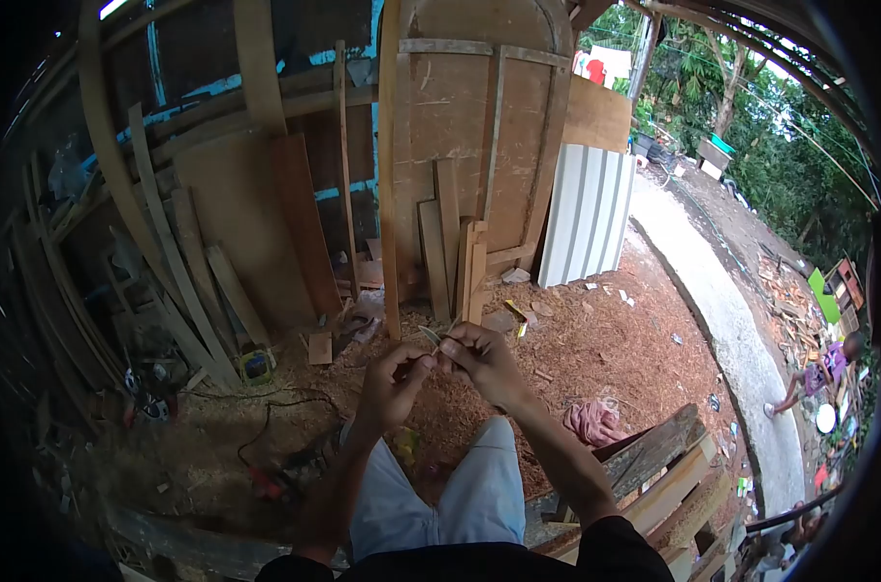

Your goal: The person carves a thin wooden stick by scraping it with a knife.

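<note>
In front of my knees, both hands are raised close together over the shaving-covered ground. My left hand (394,386) is closed, with thumb and forefinger pinched at a small, thin, pale greenish piece (431,336). From the other side, my right hand (484,364) pinches the same piece between its fingertips. Its upper end sticks out above my fingers. The rest is hidden by them, and its kind is too small to make out.
Planks (440,252) lean on a wooden panel (460,126) ahead. Corrugated sheet (581,213) stands to the right. A red power tool (264,482) with a cord lies lower left. Stacked boards (668,480) and a pink cloth (595,421) are on the right. A person (820,371) is beside the path (721,320).
</note>
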Motion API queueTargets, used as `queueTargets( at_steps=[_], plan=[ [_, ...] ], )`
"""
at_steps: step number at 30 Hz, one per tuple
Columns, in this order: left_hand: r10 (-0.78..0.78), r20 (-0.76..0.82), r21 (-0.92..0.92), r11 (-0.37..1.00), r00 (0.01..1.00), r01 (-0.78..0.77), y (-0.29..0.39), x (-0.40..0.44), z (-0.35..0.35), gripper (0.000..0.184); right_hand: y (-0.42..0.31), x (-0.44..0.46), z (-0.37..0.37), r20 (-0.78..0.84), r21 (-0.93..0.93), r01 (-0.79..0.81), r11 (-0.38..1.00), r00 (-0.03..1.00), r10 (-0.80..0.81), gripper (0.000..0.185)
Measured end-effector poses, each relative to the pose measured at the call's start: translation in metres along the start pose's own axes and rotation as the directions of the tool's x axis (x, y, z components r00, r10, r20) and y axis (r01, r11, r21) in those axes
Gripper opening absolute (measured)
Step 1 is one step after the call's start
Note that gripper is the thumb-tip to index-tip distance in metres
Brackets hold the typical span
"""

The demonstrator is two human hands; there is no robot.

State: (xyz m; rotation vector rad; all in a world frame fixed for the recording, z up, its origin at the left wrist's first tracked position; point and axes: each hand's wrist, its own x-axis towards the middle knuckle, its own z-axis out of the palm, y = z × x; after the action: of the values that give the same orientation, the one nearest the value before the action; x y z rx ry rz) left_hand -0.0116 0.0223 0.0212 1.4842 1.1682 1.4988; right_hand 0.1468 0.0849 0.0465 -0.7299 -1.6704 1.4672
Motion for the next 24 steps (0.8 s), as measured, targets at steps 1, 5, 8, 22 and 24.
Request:
queueTargets(
  at_steps=[1,5,8,22,24],
  plan=[
    [-0.004,-0.004,0.002,1.000,1.000,0.004,0.001,-0.004,-0.001,0.012,0.003,0.000,0.002,-0.007,0.070,-0.002,0.998,1.000,0.002,0.016],
    [-0.215,0.050,-0.095,0.971,0.975,0.219,-0.005,-0.022,-0.005,0.015,-0.007,-0.003,0.000,0.010,-0.037,-0.156,0.987,0.988,0.156,0.018],
    [-0.335,0.067,-0.178,0.923,0.940,0.342,-0.014,-0.033,-0.009,0.015,0.018,0.011,-0.019,-0.179,-0.045,-0.007,0.999,0.984,-0.001,0.017],
    [-0.433,-0.040,-0.215,0.884,0.900,0.416,-0.017,-0.034,0.003,0.015,0.038,-0.019,0.010,0.072,0.207,-0.160,0.965,0.986,0.148,0.016],
    [-0.400,-0.017,-0.148,0.907,0.916,0.393,-0.018,-0.036,0.003,0.016,0.033,-0.018,0.001,0.087,0.164,-0.179,0.970,0.982,0.167,0.017]
  ],
)
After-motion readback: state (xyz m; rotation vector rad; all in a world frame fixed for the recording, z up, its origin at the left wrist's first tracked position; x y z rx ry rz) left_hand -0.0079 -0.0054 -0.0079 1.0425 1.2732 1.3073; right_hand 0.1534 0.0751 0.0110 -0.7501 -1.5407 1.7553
